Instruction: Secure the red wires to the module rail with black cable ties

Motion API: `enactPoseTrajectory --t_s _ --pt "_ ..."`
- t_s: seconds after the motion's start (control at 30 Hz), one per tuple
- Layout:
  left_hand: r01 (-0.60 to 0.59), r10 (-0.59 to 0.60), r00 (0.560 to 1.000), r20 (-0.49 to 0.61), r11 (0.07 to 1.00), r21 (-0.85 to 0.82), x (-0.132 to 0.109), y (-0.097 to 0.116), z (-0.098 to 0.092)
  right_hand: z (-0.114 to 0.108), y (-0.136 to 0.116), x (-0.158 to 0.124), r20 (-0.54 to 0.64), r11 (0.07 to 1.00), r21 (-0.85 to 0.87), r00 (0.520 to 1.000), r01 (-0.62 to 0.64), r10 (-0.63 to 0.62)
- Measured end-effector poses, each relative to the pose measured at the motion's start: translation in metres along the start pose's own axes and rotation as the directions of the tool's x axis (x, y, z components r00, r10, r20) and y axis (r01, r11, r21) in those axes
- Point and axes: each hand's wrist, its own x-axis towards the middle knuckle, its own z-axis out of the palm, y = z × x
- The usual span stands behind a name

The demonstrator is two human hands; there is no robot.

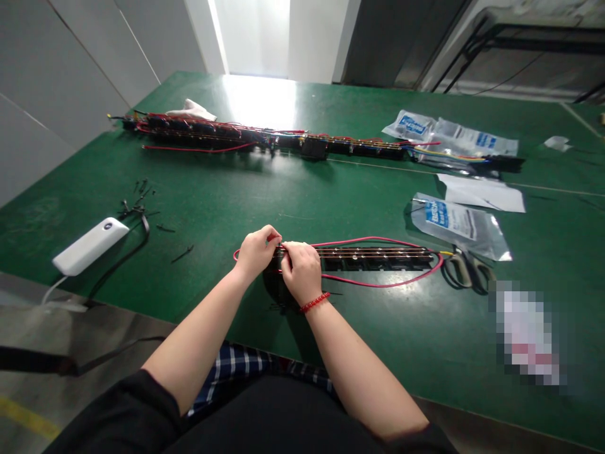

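A long black strip [378, 258] with thin wires along its top lies crosswise on the green table in front of me. A red wire [373, 285] loops around it. At its left end, my left hand [258, 253] is closed in a pinch; a small dark tip shows by its fingers, too small to name. Right beside it, my right hand [302, 268], with a red bead bracelet [315, 302] on the wrist, curls its fingers over the strip. My hands hide this end of the strip. Scissors [467, 271] lie at the strip's right end.
Farther back on the green table [212, 189] lies a longer wired black strip [203, 129]. Small black pieces [139, 205] and a white device [89, 246] with a cord lie left. Plastic bags [456, 224], white paper [482, 192] and a blurred-out item [527, 334] are right.
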Motion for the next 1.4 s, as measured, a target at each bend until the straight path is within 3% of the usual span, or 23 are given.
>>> enactPoseTrajectory --t_s 0.6,0.9,1.17,1.4 --pt "0.157 -0.157 0.988 0.012 0.988 -0.007 0.000 0.006 0.002 -0.001 0.000 0.000 0.005 1.000 0.015 1.000 -0.003 0.003" --pt "0.138 -0.094 0.974 0.205 0.968 -0.209 0.008 -0.015 -0.002 -0.002 -0.001 0.001 0.016 1.000 -0.001 1.000 -0.003 0.003" --pt "0.180 -0.167 0.980 0.112 0.976 -0.124 0.003 -0.009 -0.001 -0.001 -0.001 0.000 0.014 1.000 0.014 1.000 -0.011 0.011" --pt "0.180 -0.160 0.978 0.136 0.972 -0.148 0.005 -0.007 -0.004 -0.001 -0.001 0.000 0.016 1.000 -0.003 1.000 -0.002 0.002"
